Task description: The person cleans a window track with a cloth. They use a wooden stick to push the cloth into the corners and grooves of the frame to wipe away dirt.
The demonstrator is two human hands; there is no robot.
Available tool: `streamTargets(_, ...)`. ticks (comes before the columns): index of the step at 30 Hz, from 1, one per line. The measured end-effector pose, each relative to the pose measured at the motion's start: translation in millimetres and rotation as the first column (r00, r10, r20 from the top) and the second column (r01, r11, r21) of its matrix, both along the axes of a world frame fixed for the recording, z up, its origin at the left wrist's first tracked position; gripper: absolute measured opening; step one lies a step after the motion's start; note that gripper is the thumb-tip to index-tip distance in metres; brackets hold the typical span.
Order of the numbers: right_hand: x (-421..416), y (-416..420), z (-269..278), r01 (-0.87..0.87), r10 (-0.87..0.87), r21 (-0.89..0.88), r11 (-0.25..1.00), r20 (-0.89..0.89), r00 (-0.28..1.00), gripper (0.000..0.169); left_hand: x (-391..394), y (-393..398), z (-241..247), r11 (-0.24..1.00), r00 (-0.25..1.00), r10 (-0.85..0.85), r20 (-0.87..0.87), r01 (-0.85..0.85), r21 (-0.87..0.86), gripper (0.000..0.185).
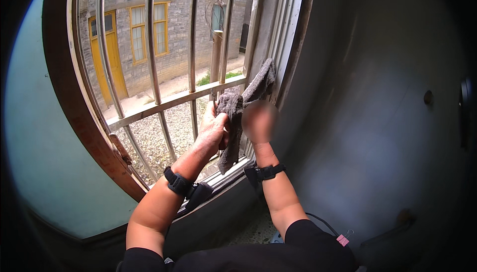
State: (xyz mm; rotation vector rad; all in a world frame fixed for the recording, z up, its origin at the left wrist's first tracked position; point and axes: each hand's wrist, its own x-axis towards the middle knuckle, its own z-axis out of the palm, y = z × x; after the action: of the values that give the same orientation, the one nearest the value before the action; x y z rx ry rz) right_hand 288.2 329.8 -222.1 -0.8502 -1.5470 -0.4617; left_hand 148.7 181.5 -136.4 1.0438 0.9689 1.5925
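A grey, fuzzy cloth (231, 123) hangs bunched at the right side of an open window, in front of its metal security bars. My left hand (215, 125) is curled around the cloth's left edge, close to a vertical bar. One end of the cloth dangles towards the window sill; another part (261, 80) reaches up along the right side of the frame. My right hand (259, 121) is raised against the cloth's right side, but a blur covers its fingers and hides its grip. Both wrists wear black straps with mounts.
A metal crossbar (179, 98) joins several upright bars (151, 40). The window frame's grooved right side (287, 22) adjoins a dark wall (354, 152). A brown-framed panel (74, 96) stands at left. Outside are gravel (179, 126) and a brick building with a yellow door (108, 63).
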Motion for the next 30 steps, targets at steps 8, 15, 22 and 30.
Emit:
streamTargets(8,20,21,-209,-0.976,0.299,0.202,0.084,-0.939,-0.169,0.017,-9,-29,-71,0.971,0.998,-0.066,0.014,0.068,-0.231,0.039)
streamTargets(15,-14,-22,-216,-0.882,0.048,-0.212,0.42,-0.966,0.255,0.016,-6,-33,-99,0.952,0.998,-0.065,0.011,0.066,-0.3,0.038)
streamTargets(22,-22,-11,-219,-0.845,0.004,-0.283,0.455,-0.948,0.319,0.018,-6,-27,-100,0.947,0.998,-0.065,-0.009,0.059,-0.315,0.038)
streamTargets(30,-40,1,-236,-0.76,0.129,-0.255,0.597,-0.905,0.404,0.022,-8,-10,-86,0.965,1.0,0.004,-0.008,-0.006,-0.262,0.033)
